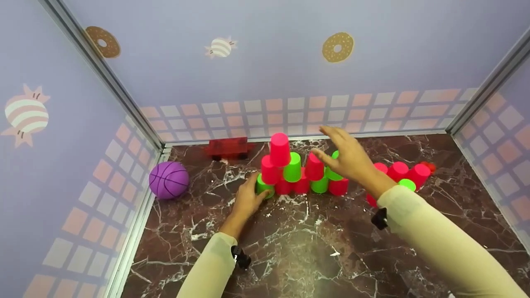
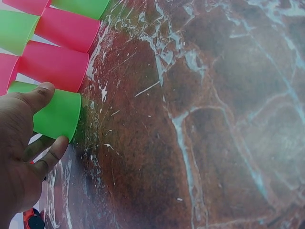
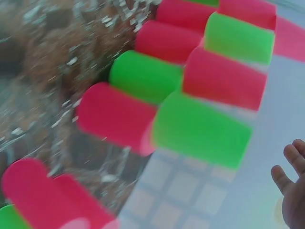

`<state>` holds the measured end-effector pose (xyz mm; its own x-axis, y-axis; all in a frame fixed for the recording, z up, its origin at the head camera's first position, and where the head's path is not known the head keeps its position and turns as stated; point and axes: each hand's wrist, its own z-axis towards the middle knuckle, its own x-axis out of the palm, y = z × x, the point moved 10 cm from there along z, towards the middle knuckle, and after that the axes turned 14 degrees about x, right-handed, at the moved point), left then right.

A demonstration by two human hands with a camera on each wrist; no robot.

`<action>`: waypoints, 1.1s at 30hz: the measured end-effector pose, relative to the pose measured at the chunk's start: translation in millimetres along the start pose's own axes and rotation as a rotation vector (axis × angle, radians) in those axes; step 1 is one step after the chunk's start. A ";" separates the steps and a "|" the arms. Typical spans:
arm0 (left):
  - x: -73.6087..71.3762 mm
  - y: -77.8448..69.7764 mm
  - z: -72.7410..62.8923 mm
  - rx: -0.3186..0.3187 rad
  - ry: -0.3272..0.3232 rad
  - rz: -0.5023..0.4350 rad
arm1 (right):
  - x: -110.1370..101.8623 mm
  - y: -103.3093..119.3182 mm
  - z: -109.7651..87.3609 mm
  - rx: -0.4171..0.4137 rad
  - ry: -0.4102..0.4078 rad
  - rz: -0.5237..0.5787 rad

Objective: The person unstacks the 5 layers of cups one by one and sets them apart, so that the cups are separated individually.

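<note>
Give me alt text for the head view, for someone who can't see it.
A person's left hand grips a green cup at the bottom left of a stack of red and green cups; the right hand hovers near its right side. A purple ball sits further left, more cups right.

A purple rubber-looking basketball with dark seams point(image 1: 169, 180) sits on the dark brown, white-veined marble-look bench point(image 1: 290, 256) at the left, near a red, boxy toy vehicle with dark wheels point(image 1: 228, 148) by the back wall. A small orange-red object point(image 1: 430, 167), too small to identify, lies toward the right. Pale lilac walls point(image 1: 273, 74) framed with grey metal strips point(image 1: 130, 103) carry brown doughnuts point(image 1: 348, 46), striped sweets point(image 1: 27, 116) and pink-and-white squares point(image 1: 274, 104).
</note>
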<state>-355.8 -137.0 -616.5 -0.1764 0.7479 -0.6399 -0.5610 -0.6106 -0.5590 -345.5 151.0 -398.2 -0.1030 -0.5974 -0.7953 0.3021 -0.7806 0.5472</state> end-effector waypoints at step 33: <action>6.5 9.7 -0.9 -0.041 0.032 0.027 | 64.0 73.4 29.0 -0.041 0.145 0.061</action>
<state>-361.7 -138.3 -626.6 -0.1645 0.7230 -0.6710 -0.5224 -0.6409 -0.5624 -357.4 50.1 -401.4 0.0543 -0.6084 -0.7918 0.3427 -0.7334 0.5870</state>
